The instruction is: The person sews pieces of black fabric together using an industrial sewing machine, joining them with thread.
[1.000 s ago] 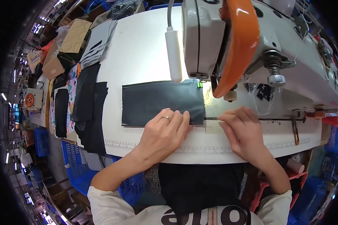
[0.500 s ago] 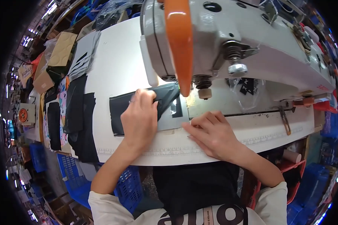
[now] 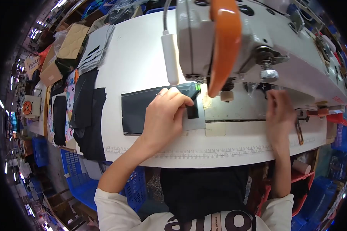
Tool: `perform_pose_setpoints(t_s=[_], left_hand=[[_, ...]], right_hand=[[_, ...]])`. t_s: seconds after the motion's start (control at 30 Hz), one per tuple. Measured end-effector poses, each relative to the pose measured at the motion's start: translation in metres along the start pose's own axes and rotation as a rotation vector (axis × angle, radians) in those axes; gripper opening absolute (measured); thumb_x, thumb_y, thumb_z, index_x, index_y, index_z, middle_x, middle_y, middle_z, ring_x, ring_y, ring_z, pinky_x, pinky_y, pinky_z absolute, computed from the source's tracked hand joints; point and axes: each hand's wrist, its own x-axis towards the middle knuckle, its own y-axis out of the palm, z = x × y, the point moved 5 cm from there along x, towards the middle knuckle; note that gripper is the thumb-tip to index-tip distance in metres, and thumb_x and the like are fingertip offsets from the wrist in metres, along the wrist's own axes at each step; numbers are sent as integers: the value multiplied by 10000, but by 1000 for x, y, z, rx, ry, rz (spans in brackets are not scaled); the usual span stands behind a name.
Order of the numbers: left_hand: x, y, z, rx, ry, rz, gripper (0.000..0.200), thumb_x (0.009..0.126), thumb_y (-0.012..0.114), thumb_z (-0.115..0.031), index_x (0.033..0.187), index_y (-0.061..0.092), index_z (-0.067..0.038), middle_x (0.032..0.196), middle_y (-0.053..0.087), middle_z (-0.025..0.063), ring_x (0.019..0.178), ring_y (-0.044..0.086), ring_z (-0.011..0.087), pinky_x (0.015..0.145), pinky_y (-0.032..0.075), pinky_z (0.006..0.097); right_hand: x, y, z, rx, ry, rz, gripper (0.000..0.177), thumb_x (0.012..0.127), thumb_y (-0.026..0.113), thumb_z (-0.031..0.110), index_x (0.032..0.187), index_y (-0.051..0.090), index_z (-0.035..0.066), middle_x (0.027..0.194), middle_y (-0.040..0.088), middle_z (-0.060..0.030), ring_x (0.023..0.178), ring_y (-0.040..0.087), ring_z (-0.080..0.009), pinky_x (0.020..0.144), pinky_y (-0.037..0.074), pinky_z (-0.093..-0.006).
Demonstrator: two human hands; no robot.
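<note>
A dark fabric panel [image 3: 137, 111] lies flat on the white sewing table, its right end close to the sewing machine's needle area. My left hand [image 3: 164, 117] rests on that end, thumb and fingers pinched on the dark fabric. Under my left hand a grey piece [image 3: 197, 122] with a black patch shows. My right hand [image 3: 280, 113], smeared by motion, is over the right of the machine bed, by a clear bag with small black pieces [image 3: 263, 87]. Its fingertips are too blurred to show a grip.
The sewing machine [image 3: 254, 38] with its orange lever guard [image 3: 225, 46] stands over the work. A white lamp [image 3: 170, 57] hangs beside it. Small snips [image 3: 299, 133] lie at right, below the machine arm. Black fabric stacks [image 3: 89, 111] and grey sheets [image 3: 95, 48] sit at left.
My right hand has moved right, from the table's front to beside the bag of black pieces. My left hand has shifted right along the fabric, whose folded-back corner now lies flatter. The view has shifted.
</note>
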Motion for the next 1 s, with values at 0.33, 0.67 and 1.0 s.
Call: perform_pose_setpoints(t_s=[0.33,0.67,1.0], left_hand=[[6,8,9,-763,-516,354,164,944,691,-57,1083,746,12,931,727,48,866,643,88,808,518,260],[3,16,16,-728,-519,223,108,911,710,-53,995,755,-1,857,729,29,804,647,69,745,531,260],[8,17,13,-441,-492,98,109,854,747,-110,838,720,-6,759,683,91,671,646,161,658,517,321]], right_hand=[[-8,21,109,327,-776,76,252,785,818,113,1018,737,64,904,694,-35,677,640,-140,631,500,-266],[-14,57,95,921,414,688,174,869,776,129,1010,706,54,883,688,-89,659,655,-207,581,489,-301],[-21,45,107,570,-308,406,271,849,783,116,1110,734,65,797,586,-52,641,578,-211,565,453,-350]])
